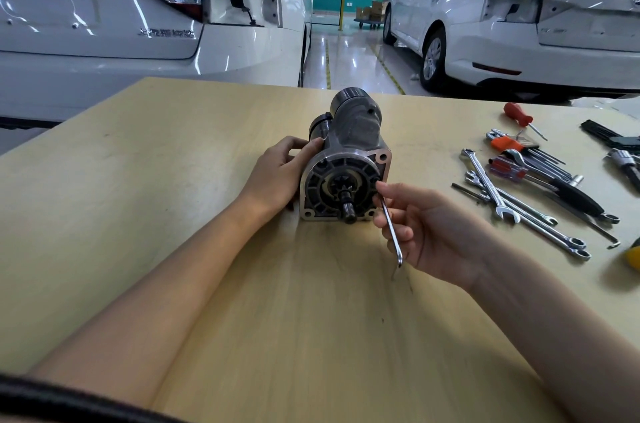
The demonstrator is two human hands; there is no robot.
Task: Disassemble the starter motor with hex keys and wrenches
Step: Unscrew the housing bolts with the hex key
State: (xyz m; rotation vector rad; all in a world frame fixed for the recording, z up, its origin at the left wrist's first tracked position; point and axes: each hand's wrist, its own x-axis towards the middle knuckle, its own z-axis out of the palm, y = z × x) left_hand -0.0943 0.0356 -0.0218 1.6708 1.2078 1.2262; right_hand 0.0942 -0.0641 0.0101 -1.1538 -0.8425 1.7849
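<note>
Me loosening a starter motor (346,166) bolt on a workbench (138,215).
My left hand (277,177) grips the housing to steady it; my right hand (426,232) pinches a hex key (391,228) seated in the flange.

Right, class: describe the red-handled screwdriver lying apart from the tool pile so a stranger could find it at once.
Start at the wooden table and go to the spread of wrenches on its right side. Beyond that pile, nearest the parked white car, lies the screwdriver. It alone has a solid, stubby red handle and lies apart from the other tools.
</note>
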